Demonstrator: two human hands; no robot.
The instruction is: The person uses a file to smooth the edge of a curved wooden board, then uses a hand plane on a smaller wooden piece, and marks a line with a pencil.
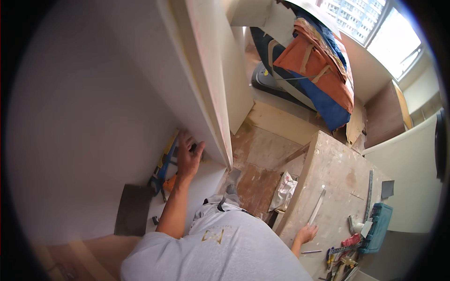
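Observation:
My left hand (188, 157) reaches into a white recess beside a tall panel (197, 61), thumb and fingers apart. A small dark thing shows behind its fingers, too obscured to name. Close by, a long blue and yellow tool (164, 159) leans against the recess wall, with an orange item (169, 181) below it. On the worktable (337, 168) at the right, my right hand (307, 233) is closed around the near end of a thin, pale flat strip (317, 207). The strip points away from me across the tabletop.
A teal case (377, 227), a metal ruler (369, 192) and a pile of hand tools (342, 267) occupy the table's right side. A white bag (283, 192) stands beside the table. Farther off are bulky orange and blue bags (314, 65). A dark sheet (133, 210) lies left.

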